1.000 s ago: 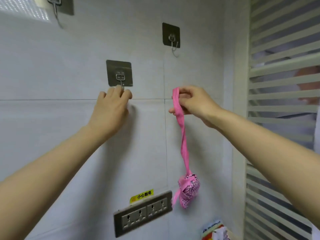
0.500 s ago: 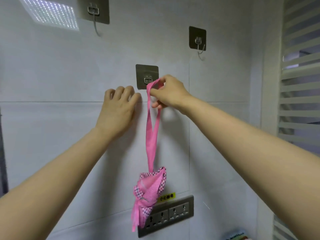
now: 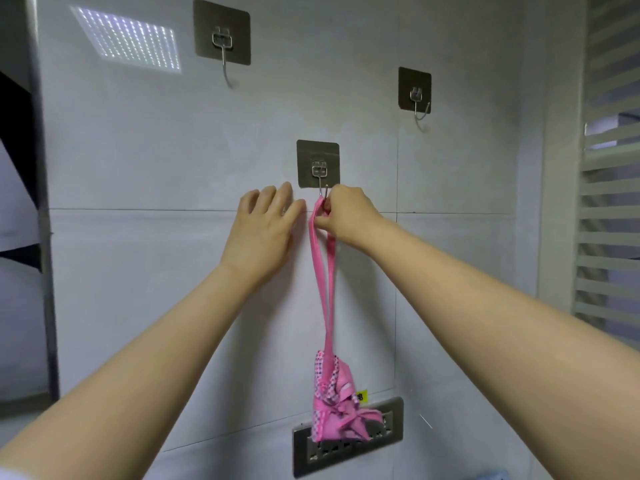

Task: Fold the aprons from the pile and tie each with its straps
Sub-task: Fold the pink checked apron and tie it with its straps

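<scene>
Fingers of the left hand (image 3: 259, 233) are straight and spread, tips against the tiled wall (image 3: 138, 161) just left of the middle hook (image 3: 318, 169); it holds nothing and looks to be bracing. Next over, the pink strap loop (image 3: 323, 271) hangs straight down from the hook's wire tip. The right hand (image 3: 346, 216) pinches the top of the loop between thumb and curled fingers right at that tip. Whether the strap is seated over the wire is hidden by the fingers, can't tell. The folded apron bundle (image 3: 332, 400), pink with a dotted print and tied with its own straps, dangles at the loop's bottom in front of the power socket strip (image 3: 384, 431). Judged: soft, light cloth with no stiffness, so the bundle will swing. The strap is thin, flat webbing and may slide off a smooth wire. Best hold is the loop's top, spread open. The knot looks snug, not fragile.
</scene>
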Motion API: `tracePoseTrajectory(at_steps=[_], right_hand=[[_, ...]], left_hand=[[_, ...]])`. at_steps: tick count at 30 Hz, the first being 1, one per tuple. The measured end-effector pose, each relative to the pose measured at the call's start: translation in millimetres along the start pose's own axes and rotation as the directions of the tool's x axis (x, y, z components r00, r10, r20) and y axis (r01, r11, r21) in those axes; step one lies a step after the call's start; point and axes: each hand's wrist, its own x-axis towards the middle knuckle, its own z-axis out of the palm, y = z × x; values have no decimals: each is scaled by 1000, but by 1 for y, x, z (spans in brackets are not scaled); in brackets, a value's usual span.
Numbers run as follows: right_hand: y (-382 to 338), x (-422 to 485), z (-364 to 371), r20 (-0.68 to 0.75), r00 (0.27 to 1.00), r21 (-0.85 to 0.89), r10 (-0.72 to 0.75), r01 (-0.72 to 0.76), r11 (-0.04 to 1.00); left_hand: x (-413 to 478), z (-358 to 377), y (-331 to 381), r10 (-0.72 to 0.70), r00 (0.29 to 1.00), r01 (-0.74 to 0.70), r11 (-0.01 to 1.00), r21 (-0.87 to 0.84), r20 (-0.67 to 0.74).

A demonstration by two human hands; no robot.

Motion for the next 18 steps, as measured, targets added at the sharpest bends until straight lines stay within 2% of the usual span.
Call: tracePoseTrajectory(at_steps=[7, 11, 18], right_hand=[[9, -21, 6, 72, 997, -115, -24, 32, 993], [20, -44, 9, 145, 983, -243, -113, 146, 959], [50, -106, 24, 126, 981, -241, -144, 172, 955]], left_hand=[[-7, 1, 8, -30, 998, 29, 999, 29, 47], [-13, -7, 19, -115, 981, 107, 993, 59, 158], [-48, -26, 46, -196, 907, 190, 980, 54, 373]])
